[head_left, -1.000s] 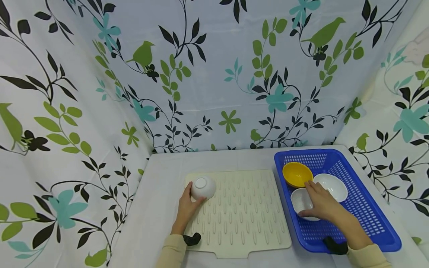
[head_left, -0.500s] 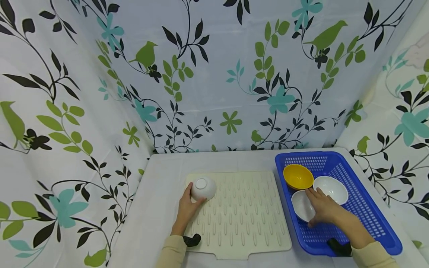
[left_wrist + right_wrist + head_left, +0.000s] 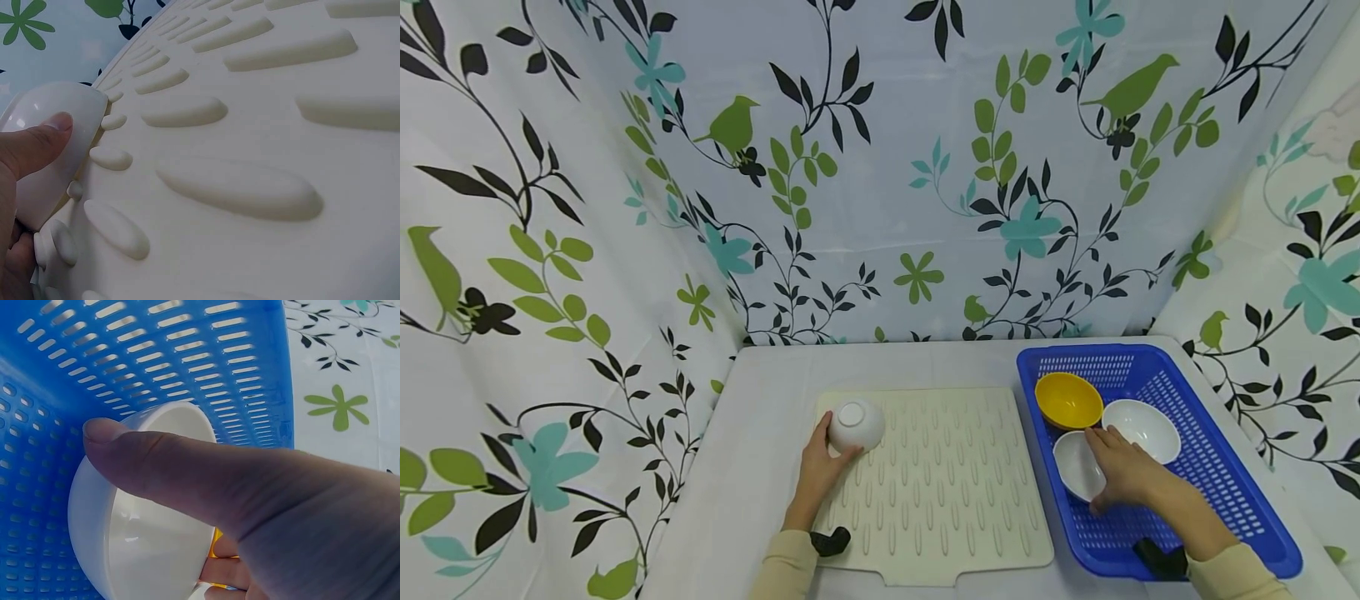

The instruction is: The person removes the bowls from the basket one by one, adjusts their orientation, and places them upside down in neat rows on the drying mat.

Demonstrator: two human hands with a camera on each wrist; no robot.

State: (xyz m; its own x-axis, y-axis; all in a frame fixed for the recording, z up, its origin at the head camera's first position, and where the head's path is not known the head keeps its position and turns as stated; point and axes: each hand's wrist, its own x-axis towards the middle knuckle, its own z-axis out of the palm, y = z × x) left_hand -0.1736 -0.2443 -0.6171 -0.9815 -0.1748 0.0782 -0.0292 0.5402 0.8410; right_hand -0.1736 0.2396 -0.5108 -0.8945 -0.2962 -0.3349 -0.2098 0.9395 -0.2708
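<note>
A small white bowl (image 3: pixel 859 423) lies upside down on the cream ridged drying mat (image 3: pixel 940 508), near its far left corner. My left hand (image 3: pixel 818 473) grips this bowl from the left, and the left wrist view shows the thumb (image 3: pixel 47 140) against its outside. Inside the blue basket (image 3: pixel 1232 508), my right hand (image 3: pixel 1131 471) holds a second white bowl (image 3: pixel 1073 467) across its rim. That bowl is tilted. In the right wrist view the thumb (image 3: pixel 169 462) crosses one side of it, and the fingers reach the opposite rim.
A yellow bowl (image 3: pixel 1067 402) and another white bowl (image 3: pixel 1153 433) sit beside the right hand in the basket. White cloth (image 3: pixel 760 400) covers the table, and a leaf-patterned curtain (image 3: pixel 850 192) encloses the back and sides.
The right hand has shifted slightly right and nearer, and the white bowl under it has tipped onto its side. The left hand stays in place on its bowl.
</note>
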